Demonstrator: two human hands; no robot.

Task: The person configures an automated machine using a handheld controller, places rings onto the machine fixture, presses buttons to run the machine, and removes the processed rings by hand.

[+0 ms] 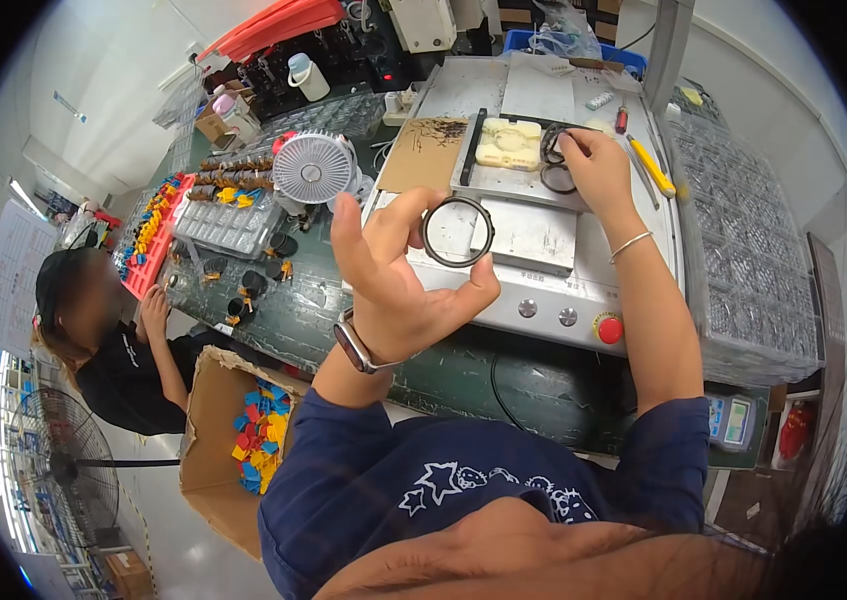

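My left hand (398, 280), with a watch on the wrist, holds a thin black ring (457, 264) up between thumb and fingers; the ring faces me. My right hand (598, 172), wearing a bracelet, reaches over the machine's metal plate. Its thumb and fingertips pinch a dark ring (549, 148), partly covered by the fingers. Just below those fingertips another dark ring (556, 191) shows against the plate. To the left of these sits a cream-coloured square fixture (508, 145) with a round recess.
A yellow-handled cutter (651, 168) and a red screwdriver (622, 120) lie on the machine's right side. A red button (608, 328) is on its front. Clear trays (743, 240) are stacked at right. A small fan (314, 168) stands left; a co-worker (133, 365) sits beyond a carton (205, 440).
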